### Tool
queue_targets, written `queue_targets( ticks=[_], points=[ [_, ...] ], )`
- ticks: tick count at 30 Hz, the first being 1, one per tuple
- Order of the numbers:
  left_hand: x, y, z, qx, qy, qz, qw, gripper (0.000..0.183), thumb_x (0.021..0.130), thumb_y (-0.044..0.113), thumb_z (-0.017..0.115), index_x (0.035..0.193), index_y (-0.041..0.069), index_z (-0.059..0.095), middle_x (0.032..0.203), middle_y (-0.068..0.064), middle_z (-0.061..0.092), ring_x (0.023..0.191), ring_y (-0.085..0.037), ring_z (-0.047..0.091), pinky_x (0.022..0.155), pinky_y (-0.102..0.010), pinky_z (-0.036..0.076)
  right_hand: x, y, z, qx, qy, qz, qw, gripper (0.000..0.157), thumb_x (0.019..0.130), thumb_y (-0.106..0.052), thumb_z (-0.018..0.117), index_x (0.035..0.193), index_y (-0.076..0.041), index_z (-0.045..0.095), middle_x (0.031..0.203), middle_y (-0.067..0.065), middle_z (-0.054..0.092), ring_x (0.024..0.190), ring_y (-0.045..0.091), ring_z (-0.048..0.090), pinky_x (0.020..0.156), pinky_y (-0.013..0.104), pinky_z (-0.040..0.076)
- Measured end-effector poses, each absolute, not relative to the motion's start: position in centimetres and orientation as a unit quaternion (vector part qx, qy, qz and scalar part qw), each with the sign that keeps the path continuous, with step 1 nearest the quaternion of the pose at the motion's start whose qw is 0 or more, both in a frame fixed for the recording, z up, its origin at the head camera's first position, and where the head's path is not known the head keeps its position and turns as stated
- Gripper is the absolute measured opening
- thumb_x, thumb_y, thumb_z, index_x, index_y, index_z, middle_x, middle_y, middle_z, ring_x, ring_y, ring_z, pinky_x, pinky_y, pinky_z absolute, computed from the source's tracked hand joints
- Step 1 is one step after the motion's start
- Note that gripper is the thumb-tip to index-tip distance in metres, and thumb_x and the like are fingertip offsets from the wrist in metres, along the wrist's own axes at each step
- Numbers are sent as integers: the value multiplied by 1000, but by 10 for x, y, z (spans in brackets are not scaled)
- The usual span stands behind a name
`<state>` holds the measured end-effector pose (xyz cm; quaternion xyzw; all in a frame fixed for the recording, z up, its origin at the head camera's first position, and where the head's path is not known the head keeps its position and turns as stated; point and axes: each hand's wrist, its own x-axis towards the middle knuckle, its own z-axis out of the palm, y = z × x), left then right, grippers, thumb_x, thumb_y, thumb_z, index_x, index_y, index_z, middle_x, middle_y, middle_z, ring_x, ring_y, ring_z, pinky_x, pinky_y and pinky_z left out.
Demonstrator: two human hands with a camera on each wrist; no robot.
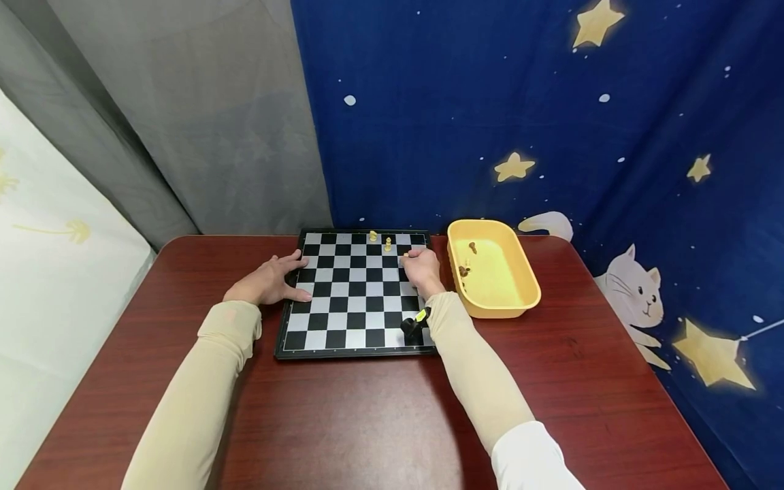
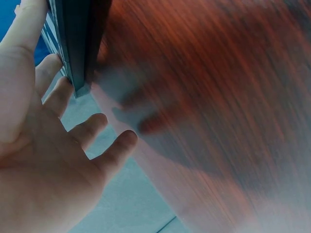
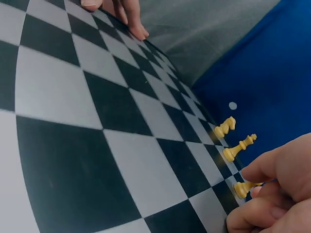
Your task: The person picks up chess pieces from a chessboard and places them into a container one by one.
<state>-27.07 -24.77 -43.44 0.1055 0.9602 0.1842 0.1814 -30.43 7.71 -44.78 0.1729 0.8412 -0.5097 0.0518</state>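
Observation:
A black-and-white chessboard lies on the table. At its far right, my right hand pinches a yellow chess piece by its upper part. That piece's base is at the board's squares, and its top is hidden by the fingers. Beside it, a yellow king and a yellow knight stand near the far edge. Along the board's left side rests my left hand, fingers spread, thumb over the border. In the left wrist view, its fingers reach past the board's dark side.
Right of the board stands a yellow plastic tub holding a few small brown and yellow pieces. A black device with a bright label sits by my right wrist, over the board's near right corner. Curtains hang behind the brown table.

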Motion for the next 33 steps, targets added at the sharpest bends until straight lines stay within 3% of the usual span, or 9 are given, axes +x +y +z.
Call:
queue_targets(
  ticks=[8, 14, 21, 29, 33],
  points=[
    [-271, -249, -435, 105, 960, 184, 183, 100, 84, 53, 79, 163, 19, 28, 174, -7, 10, 157, -51, 4, 124, -68, 17, -306, 77, -450, 188, 824, -531, 65, 29, 91, -14, 70, 120, -9, 69, 94, 6, 65, 38, 12, 39, 38, 26, 35],
    [-269, -249, -433, 106, 960, 181, 183, 99, 85, 53, 79, 163, 19, 29, 174, -8, 11, 157, -51, 5, 124, -68, 18, -307, 78, -451, 185, 833, -516, 69, 22, 91, -14, 69, 113, -10, 70, 95, 4, 64, 42, 13, 45, 40, 26, 39],
    [-267, -248, -432, 108, 960, 182, 183, 99, 85, 54, 78, 163, 17, 29, 173, -10, 12, 156, -52, 6, 124, -68, 18, -308, 79, -451, 183, 845, -497, 72, 19, 91, -14, 69, 109, -10, 72, 81, 3, 62, 41, 14, 46, 40, 27, 39],
    [-268, -246, -431, 109, 960, 181, 186, 98, 86, 52, 78, 163, 18, 28, 174, -10, 11, 157, -50, 5, 124, -67, 19, -308, 78, -452, 169, 867, -465, 59, 15, 93, -14, 67, 106, -10, 71, 96, 5, 69, 50, 14, 52, 45, 25, 43],
    [-269, -246, -431, 110, 959, 182, 186, 98, 86, 51, 78, 163, 18, 28, 174, -10, 11, 157, -50, 5, 124, -67, 18, -305, 78, -450, 158, 874, -456, 51, 15, 93, -14, 66, 106, -9, 72, 104, 8, 72, 62, 16, 56, 49, 25, 43]
  ],
)
